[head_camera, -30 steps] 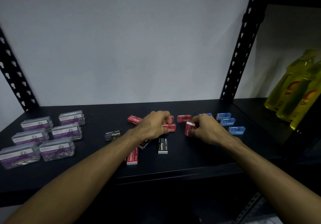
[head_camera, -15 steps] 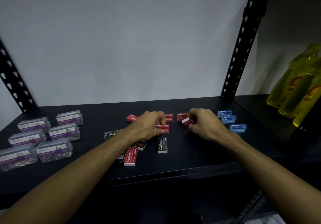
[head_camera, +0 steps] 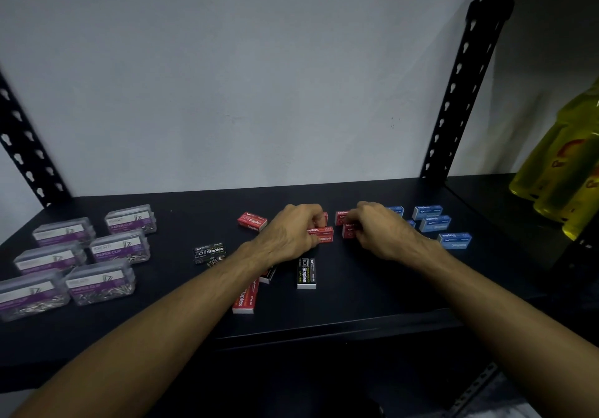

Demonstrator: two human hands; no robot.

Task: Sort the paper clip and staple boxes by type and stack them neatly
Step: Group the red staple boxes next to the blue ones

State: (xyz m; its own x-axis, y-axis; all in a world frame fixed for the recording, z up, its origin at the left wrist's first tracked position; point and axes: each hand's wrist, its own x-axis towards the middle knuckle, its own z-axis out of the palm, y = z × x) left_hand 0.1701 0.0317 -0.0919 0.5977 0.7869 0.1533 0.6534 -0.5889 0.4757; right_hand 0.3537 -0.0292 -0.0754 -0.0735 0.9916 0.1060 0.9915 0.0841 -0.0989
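While both hands are working among the red staple boxes (head_camera: 321,234) at the middle of the shelf (head_camera: 372,294), the sorting is looking only partly done. The left hand (head_camera: 291,232) is curling its fingers onto a red box lying flat, and the right hand (head_camera: 379,231), just right of it, is pinching another red box (head_camera: 348,230) beside one more at the back; whether either box is lifted, I cannot tell. Farther from that red cluster, one red box (head_camera: 252,221) is lying to its left and another (head_camera: 245,299) toward the shelf's front edge, half under the left forearm. Black staple boxes are scattered too: one (head_camera: 306,271) just in front of the cluster, another (head_camera: 209,252) front-left. Nothing here is stacked yet, as far as I can judge.

Right of the cluster, the blue staple boxes (head_camera: 434,223) are sitting grouped but loose, partly hidden by the right hand. Far left, the clear paper clip boxes (head_camera: 97,255) are standing together, some seemingly stacked. Beyond the blue boxes, past the black upright (head_camera: 466,70), yellow bottles (head_camera: 564,171) are standing well clear. Only the forearms are crowding the front boxes.
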